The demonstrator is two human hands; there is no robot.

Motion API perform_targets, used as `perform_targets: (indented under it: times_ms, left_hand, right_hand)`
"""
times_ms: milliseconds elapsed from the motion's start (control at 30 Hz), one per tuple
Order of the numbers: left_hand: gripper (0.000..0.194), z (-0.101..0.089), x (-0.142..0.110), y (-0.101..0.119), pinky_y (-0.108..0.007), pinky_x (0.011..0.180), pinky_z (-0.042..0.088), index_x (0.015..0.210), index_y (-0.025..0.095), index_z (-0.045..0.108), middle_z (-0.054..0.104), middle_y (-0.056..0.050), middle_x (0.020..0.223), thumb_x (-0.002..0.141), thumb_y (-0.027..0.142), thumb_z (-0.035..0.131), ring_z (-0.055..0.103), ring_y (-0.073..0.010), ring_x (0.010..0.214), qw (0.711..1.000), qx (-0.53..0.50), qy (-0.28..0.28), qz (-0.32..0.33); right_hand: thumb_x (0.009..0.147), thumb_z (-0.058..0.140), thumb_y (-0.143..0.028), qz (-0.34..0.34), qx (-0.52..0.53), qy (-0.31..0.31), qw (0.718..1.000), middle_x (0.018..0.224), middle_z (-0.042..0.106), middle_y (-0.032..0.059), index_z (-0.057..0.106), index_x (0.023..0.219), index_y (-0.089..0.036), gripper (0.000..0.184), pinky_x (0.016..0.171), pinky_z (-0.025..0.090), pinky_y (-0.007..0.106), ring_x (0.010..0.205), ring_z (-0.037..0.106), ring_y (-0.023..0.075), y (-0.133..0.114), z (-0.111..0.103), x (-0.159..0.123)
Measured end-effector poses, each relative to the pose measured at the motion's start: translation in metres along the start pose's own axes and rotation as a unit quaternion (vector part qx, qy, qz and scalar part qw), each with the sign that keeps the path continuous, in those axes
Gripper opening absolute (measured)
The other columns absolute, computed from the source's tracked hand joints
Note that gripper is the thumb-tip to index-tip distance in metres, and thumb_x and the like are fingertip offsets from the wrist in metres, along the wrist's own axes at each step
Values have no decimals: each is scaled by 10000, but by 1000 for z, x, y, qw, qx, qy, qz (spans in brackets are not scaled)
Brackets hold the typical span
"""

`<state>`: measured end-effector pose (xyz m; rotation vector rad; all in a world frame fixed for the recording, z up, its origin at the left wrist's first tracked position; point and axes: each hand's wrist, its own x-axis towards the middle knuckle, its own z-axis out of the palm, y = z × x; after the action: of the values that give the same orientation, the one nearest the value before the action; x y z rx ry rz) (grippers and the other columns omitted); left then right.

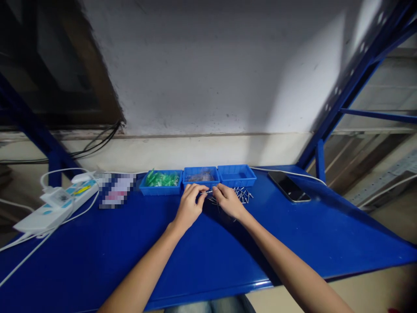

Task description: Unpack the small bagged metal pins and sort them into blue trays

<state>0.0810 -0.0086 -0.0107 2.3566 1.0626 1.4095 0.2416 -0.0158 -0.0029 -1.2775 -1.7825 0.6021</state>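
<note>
My left hand and my right hand meet just in front of the blue bins. Between their fingertips is a small thin metal pin, its far end partly hidden by the fingers. My left hand pinches it between thumb and forefinger. The right hand's fingers are closed at its other end. Beside and partly beneath my right hand lies a loose pile of similar thin metal pins. The middle blue bin, holding thin greyish pieces and clear plastic, stands right behind my hands.
To the left, another blue bin holds green plastic pieces. A third blue bin stands at the right. A phone lies farther right on the blue table. At the left are a white power strip with cables and a blurred-out card.
</note>
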Motion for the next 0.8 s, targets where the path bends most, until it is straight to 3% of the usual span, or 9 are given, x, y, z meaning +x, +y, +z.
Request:
perform_targets:
  times_ms: [167, 333, 467, 667, 800]
  left_hand:
    - [149, -2, 1, -3, -282, 757, 443, 952, 203, 596, 636, -29, 886, 856, 293, 527, 573, -173, 849, 997, -21, -9, -74]
    - [264, -1, 2, -8, -241, 669, 441, 790, 183, 599, 654, -11, 765, 897, 356, 430, 608, -150, 723, 982, -84, -54, -162]
    - [199, 2, 2, -7, -233, 652, 429, 817, 181, 588, 636, -10, 774, 873, 331, 471, 590, -148, 734, 987, -71, -29, -143]
    - [152, 2, 1, 0, -247, 700, 428, 862, 200, 606, 642, -13, 819, 868, 303, 494, 581, -150, 777, 993, -46, -2, -104]
    - [180, 7, 5, -5, -276, 733, 443, 947, 217, 613, 659, -27, 851, 872, 320, 486, 592, -168, 804, 993, 2, 7, -122]
  right_hand:
    - [917, 334, -345, -44, -8, 40, 998, 647, 486, -24, 442, 774, -201, 230, 583, 352, 241, 587, 483, 130, 1, 2, -2]
    - [919, 334, -318, -88, -12, 41, 995, 710, 500, -9, 444, 881, -202, 165, 594, 363, 245, 600, 482, 134, -1, 2, -4]
    - [921, 351, -360, -61, -8, 17, 998, 692, 518, -23, 456, 911, -210, 184, 595, 360, 243, 598, 492, 134, -3, -2, -4]
    - [931, 325, -365, -52, -48, -12, 997, 588, 479, -32, 449, 696, -200, 312, 556, 315, 236, 555, 468, 125, -6, -8, -1]
    - [918, 345, -308, -94, -67, 41, 992, 636, 504, -14, 462, 775, -199, 216, 574, 329, 241, 571, 479, 128, -11, -20, 3]
